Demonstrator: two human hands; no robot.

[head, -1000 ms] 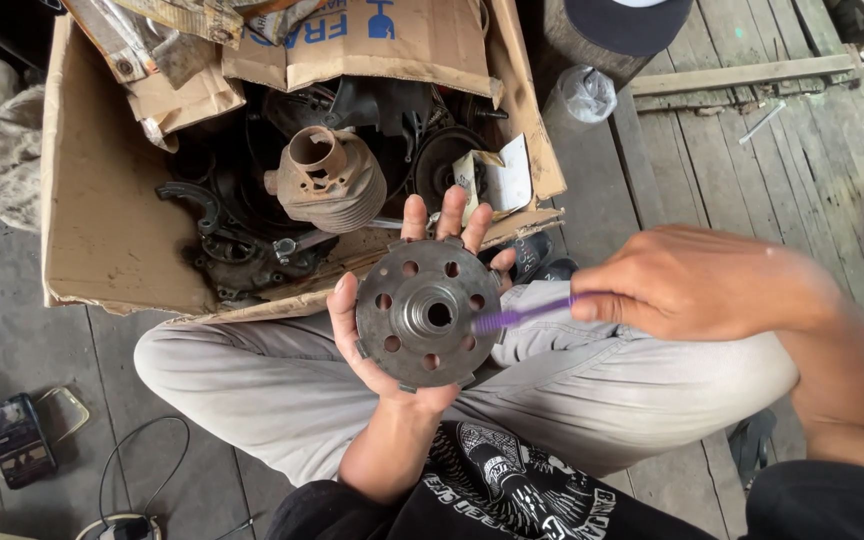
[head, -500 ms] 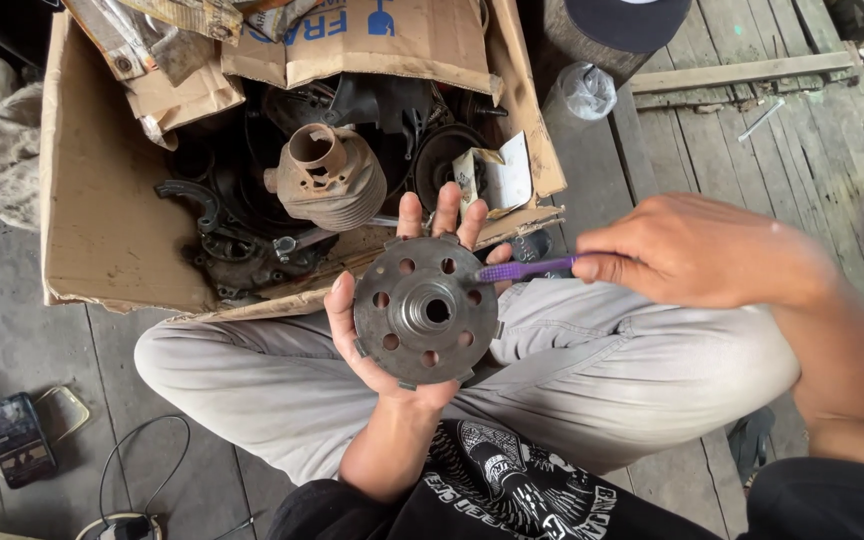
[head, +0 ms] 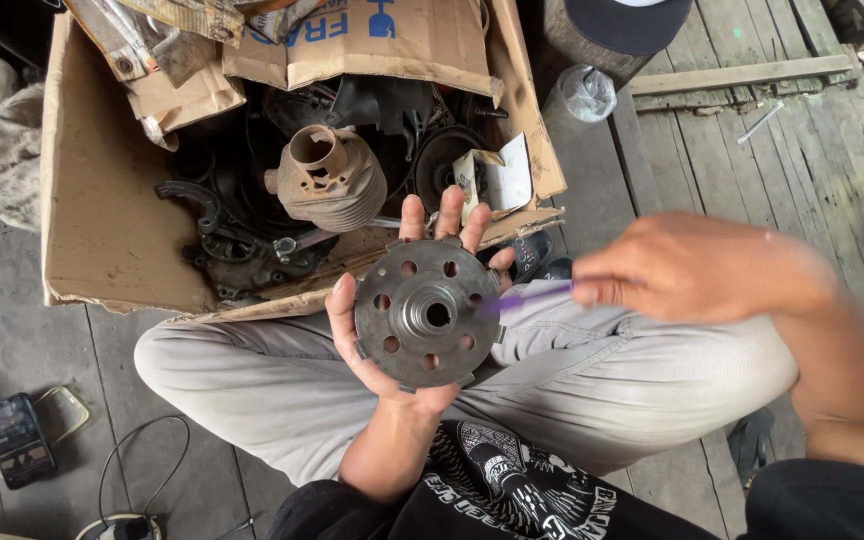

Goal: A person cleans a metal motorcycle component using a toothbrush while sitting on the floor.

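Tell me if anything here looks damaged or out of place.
The cardboard box is torn open along its front edge, with greasy engine parts heaped inside. The metal disc in the left hand looks worn but intact.

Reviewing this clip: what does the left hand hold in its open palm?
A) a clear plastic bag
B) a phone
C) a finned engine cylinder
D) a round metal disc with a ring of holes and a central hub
D: the left hand cradles the round metal disc, holes ringing its hub, while the right hand brings a thin purple tool to its edge.
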